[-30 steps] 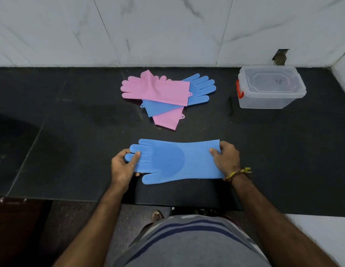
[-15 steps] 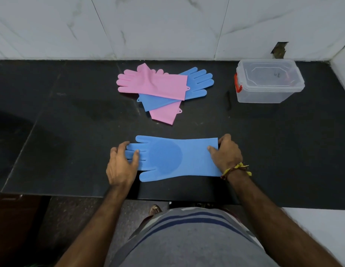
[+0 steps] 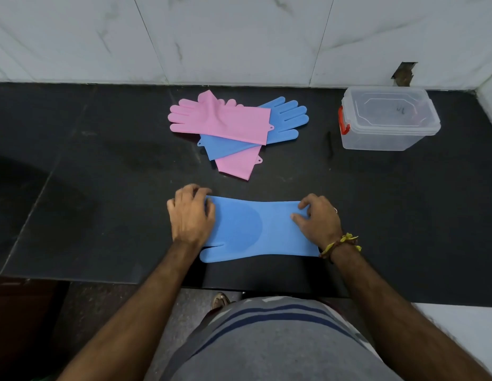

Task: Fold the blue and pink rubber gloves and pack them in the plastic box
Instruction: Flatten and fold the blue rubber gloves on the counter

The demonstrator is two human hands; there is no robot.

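Glove (image 3: 255,229) in blue is laid flat by the black counter's (image 3: 88,188) front edge.
Its ends are pressed down by the left hand (image 3: 191,214) and right hand (image 3: 317,220); the shut plastic box (image 3: 387,119) is set at the far right corner, under white wall tiles (image 3: 239,37).

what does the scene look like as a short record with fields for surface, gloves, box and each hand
surface: black stone counter against a white marble wall
glove in work: flat blue rubber glove, unfolded, near the counter's front edge
other gloves: pile of two pink gloves and one blue glove, overlapping, further back
box: clear plastic box with red latch, lid on, back right
left hand: covers the glove's finger end
right hand: presses on the cuff end
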